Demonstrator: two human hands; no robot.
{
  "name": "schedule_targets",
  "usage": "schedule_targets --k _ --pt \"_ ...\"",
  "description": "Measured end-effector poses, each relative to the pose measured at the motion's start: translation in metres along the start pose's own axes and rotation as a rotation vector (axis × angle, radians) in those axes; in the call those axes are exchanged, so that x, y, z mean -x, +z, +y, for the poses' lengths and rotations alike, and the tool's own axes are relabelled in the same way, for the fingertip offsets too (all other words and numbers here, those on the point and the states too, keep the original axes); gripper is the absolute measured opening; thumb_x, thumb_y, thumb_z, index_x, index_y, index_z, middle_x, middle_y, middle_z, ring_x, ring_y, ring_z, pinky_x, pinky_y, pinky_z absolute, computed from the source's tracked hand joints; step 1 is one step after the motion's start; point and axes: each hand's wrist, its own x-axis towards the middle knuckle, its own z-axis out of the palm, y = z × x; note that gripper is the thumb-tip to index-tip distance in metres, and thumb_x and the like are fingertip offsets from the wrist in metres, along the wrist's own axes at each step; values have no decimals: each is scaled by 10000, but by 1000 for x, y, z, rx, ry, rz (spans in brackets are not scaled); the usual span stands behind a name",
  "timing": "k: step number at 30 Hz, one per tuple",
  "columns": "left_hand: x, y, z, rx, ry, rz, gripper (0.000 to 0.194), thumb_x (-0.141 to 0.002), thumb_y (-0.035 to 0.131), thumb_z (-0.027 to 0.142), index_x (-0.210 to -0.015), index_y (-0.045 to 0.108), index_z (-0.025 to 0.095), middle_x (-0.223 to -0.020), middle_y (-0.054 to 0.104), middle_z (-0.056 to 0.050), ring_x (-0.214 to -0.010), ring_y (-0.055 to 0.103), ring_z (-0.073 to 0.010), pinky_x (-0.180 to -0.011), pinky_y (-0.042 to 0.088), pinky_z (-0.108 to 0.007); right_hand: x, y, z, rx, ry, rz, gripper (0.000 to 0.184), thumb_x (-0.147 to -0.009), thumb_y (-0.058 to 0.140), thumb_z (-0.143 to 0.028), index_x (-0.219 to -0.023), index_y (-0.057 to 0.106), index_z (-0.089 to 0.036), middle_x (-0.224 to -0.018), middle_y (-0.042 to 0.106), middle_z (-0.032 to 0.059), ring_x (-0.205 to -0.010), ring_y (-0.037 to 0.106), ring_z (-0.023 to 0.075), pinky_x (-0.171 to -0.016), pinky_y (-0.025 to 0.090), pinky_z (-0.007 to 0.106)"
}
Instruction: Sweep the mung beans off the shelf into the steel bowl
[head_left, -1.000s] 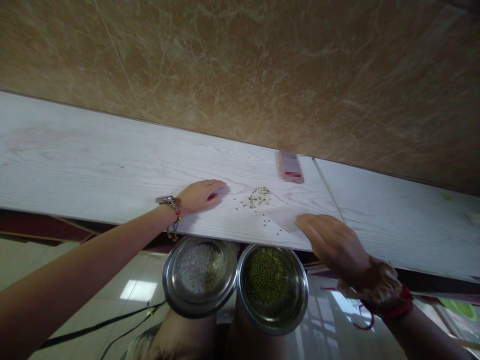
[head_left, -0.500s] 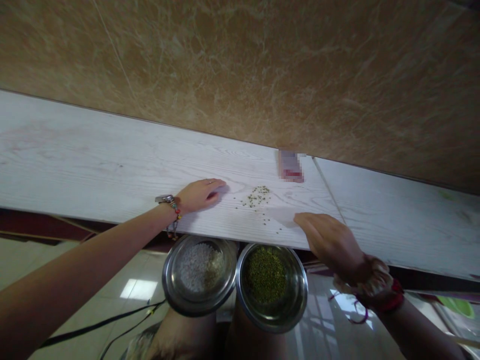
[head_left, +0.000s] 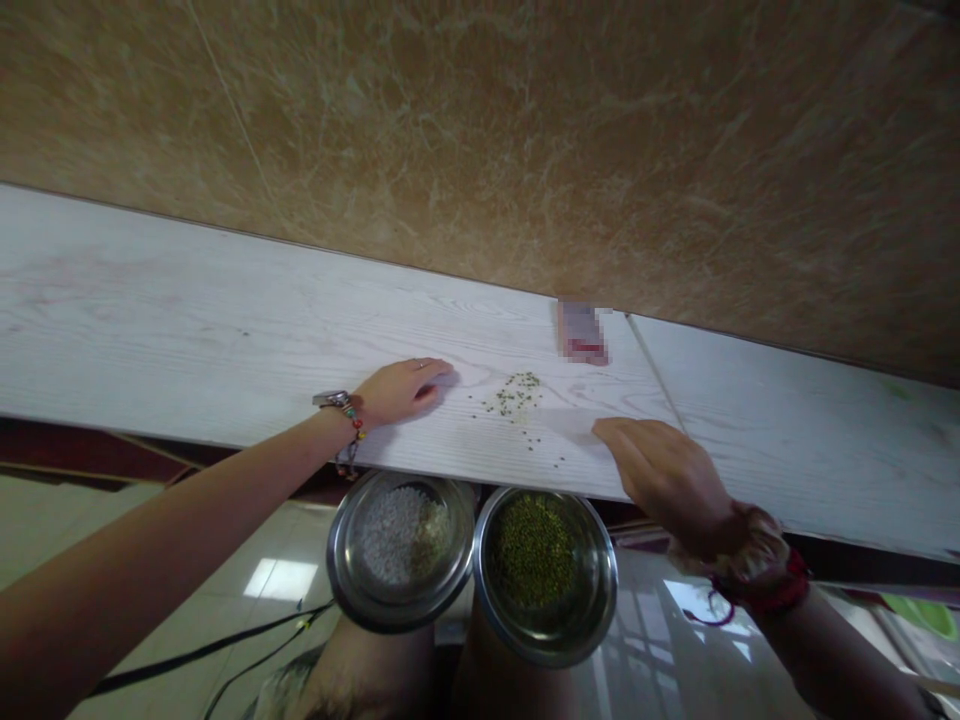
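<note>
My left hand (head_left: 401, 390) rests palm down on the white wood-grain counter (head_left: 187, 330), fingers stretched out and holding nothing. To its right lies a loose scatter of small green beans (head_left: 519, 392), with a few pale grains among them. My right hand (head_left: 660, 465) hovers over or touches the counter right of the beans, fingers pressed together; whatever they hold is hidden. Below the counter edge, a steel bowl of white rice (head_left: 397, 535) and a steel bowl of green beans (head_left: 534, 550) sit side by side at my legs.
A blurred-out, phone-sized flat object (head_left: 583, 332) lies behind the beans, by the brown marbled wall (head_left: 480, 150). A dark cord (head_left: 217, 640) runs at the lower left over the tiled floor. Something bright green (head_left: 922, 615) shows at the lower right.
My right hand has lifted or shifted slightly up and right, away from the bean scatter. My left hand and both bowls stay nearly where they were.
</note>
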Motion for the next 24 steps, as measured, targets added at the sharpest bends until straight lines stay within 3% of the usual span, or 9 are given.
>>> schedule_targets --k 18,24 --pt "0 1 -1 -9 7 0 358 -886 413 258 -1222 513 184 -1216 634 -86 -1064 610 -214 -918 480 -351 -3 -12 -11 -120 -31 9 308 -833 363 24 -930 603 -144 -825 717 71 -746 637 160 -659 521 282" --pt "0 2 -1 -21 7 -22 379 -879 408 278 -1228 511 175 -1242 619 -94 -1100 592 -225 -947 468 -370 0 -28 -16 -243 -35 -73 251 -881 369 -35 -945 570 -171 -773 697 46 -675 613 151 -618 510 282"
